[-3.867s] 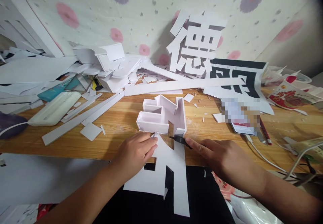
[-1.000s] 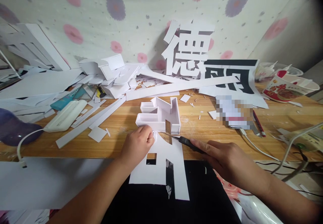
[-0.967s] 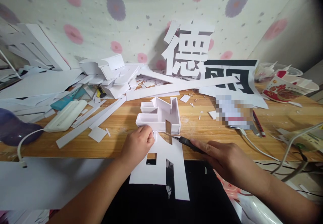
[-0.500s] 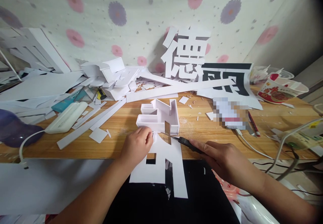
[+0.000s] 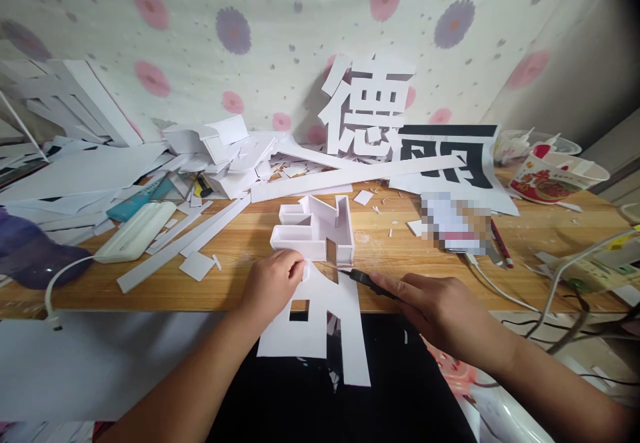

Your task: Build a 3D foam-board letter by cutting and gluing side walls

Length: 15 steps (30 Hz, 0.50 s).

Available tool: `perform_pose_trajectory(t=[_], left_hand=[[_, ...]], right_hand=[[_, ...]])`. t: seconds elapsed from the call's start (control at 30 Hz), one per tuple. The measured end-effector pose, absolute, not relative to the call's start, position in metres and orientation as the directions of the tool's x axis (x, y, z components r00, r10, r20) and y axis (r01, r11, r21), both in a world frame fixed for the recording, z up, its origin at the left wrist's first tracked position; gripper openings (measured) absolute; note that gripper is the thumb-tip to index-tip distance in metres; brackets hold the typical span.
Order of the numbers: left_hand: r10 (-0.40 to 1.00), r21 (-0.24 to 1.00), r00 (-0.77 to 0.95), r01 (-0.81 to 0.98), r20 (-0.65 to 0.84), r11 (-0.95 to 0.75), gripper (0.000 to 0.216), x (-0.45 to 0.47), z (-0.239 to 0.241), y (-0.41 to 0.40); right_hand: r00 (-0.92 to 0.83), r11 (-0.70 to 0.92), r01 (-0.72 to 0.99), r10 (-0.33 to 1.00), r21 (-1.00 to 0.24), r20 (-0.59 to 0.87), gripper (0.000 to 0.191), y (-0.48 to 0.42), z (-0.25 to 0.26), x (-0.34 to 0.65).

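Note:
My left hand (image 5: pixel 275 282) is closed, thumb and fingers pinched at the edge of a small white strip (image 5: pixel 307 269). That strip stands on a white cut-out letter board (image 5: pixel 305 338), which overhangs the table's front edge above a dark lap. In my right hand (image 5: pixel 440 306) is a black-handled craft knife (image 5: pixel 367 279), its thin blade pointing left over the board's upper part. Just beyond both hands sits the raised, walled part of the white letter (image 5: pixel 299 246), open side up. My left fingers hide part of the strip.
White offcuts (image 5: pixel 235 153) pile up at the back left, near a white power bank (image 5: pixel 137 233). A finished white character (image 5: pixel 370 106) leans on the curtain. To the right lie a blurred phone (image 5: pixel 457 223), a pencil (image 5: pixel 501 243), a noodle tub (image 5: pixel 550 176) and cables (image 5: pixel 555 290).
The view has shifted very slightly. Both hands keep nearly the same place, and the knife blade remains over the board.

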<state>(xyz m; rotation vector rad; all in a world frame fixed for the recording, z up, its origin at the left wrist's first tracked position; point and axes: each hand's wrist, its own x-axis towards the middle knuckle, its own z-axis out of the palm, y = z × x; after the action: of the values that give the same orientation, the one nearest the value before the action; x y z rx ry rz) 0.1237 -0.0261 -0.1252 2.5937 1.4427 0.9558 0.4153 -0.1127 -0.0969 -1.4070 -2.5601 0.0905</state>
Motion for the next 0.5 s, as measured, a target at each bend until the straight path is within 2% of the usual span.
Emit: perform_pose_trajectory(t=[0.17,0.3,0.5], left_hand=[[0.757,0.324,0.379,0.735,0.532,-0.596,0.019,0.113,-0.122,-0.034],[0.65,0.294,0.472,0.625,0.595,-0.723,0.015,0.105,-0.123,-0.044],[0.551,0.285,0.565,0.493,0.614,-0.822,0.02,0.105,-0.121,-0.046]], right_hand=[[-0.529,0.541,0.839,0.837,-0.061,0.142,0.055,-0.105,-0.094,0.405],[-0.557,0.558,0.829,0.819,0.035,0.135,0.061,-0.098,-0.092,0.401],[-0.602,0.599,0.798,0.791,0.066,0.107,0.066,-0.092,-0.084,0.4]])
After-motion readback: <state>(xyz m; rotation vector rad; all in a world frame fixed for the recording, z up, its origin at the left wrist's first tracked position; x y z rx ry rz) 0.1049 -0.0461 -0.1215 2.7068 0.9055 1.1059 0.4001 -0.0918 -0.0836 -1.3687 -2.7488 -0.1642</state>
